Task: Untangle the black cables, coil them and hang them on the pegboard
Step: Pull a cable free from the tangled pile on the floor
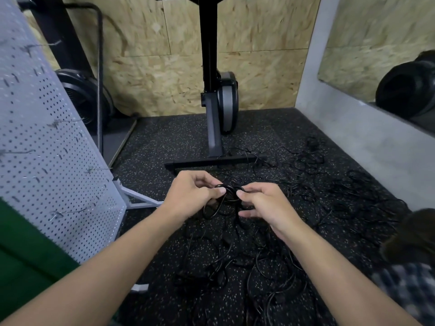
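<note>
Both hands hold a small coil of black cable (229,193) above the floor. My left hand (193,196) pinches the coil's left side between thumb and fingers. On the coil's right side my right hand (261,207) grips it with curled fingers. Loose loops of the same cable hang down below the hands. A large tangle of black cables (266,250) sprawls over the speckled rubber floor, spreading to the right (334,184). The white pegboard (47,147) stands tilted at the left with several wire hooks on it.
A black exercise machine's stand (213,128) and its base bar (211,162) sit just beyond the hands. A fan (82,97) stands behind the pegboard. A grey wall with a mirror (376,118) runs along the right. Another person's head and patterned sleeve (409,262) show at the lower right.
</note>
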Demonstrator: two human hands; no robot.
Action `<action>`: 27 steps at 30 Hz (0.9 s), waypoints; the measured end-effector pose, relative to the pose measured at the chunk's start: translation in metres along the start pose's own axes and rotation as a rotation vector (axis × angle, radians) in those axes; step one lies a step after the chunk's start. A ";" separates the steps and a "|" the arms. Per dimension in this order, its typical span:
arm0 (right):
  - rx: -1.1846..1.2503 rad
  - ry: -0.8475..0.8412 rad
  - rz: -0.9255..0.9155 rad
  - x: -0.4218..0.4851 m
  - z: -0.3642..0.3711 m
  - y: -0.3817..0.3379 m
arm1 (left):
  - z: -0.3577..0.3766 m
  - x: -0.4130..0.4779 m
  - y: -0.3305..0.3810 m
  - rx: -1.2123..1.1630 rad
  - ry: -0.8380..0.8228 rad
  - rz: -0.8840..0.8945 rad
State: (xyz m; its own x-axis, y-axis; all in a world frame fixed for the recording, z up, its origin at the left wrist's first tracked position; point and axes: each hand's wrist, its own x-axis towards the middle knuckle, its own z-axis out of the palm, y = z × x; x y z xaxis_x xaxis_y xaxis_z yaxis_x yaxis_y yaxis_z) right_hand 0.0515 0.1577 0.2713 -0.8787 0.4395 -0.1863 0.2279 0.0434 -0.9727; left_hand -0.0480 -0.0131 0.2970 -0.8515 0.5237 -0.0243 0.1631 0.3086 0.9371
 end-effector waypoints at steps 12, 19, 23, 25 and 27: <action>-0.317 0.035 -0.167 0.001 0.014 0.006 | -0.011 -0.010 -0.006 0.475 0.081 0.398; -0.389 0.053 -0.179 0.010 0.023 0.007 | -0.020 -0.001 -0.005 0.408 0.023 0.278; -0.434 0.029 -0.230 0.011 0.018 0.003 | -0.019 -0.006 -0.005 0.489 -0.113 0.330; -0.489 0.020 -0.277 0.010 0.016 0.004 | -0.022 -0.007 -0.003 0.551 -0.120 0.286; -0.537 0.001 -0.308 0.005 0.018 0.005 | -0.021 -0.006 -0.002 0.681 -0.117 0.244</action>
State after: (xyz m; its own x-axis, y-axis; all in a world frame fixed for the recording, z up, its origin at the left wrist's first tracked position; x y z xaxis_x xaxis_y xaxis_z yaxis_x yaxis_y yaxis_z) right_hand 0.0405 0.1446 0.2628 -0.9374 0.3359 0.0921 0.1436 0.6138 -0.7763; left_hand -0.0541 -0.0339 0.3023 -0.6987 0.7103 0.0848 0.6474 0.5775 0.4972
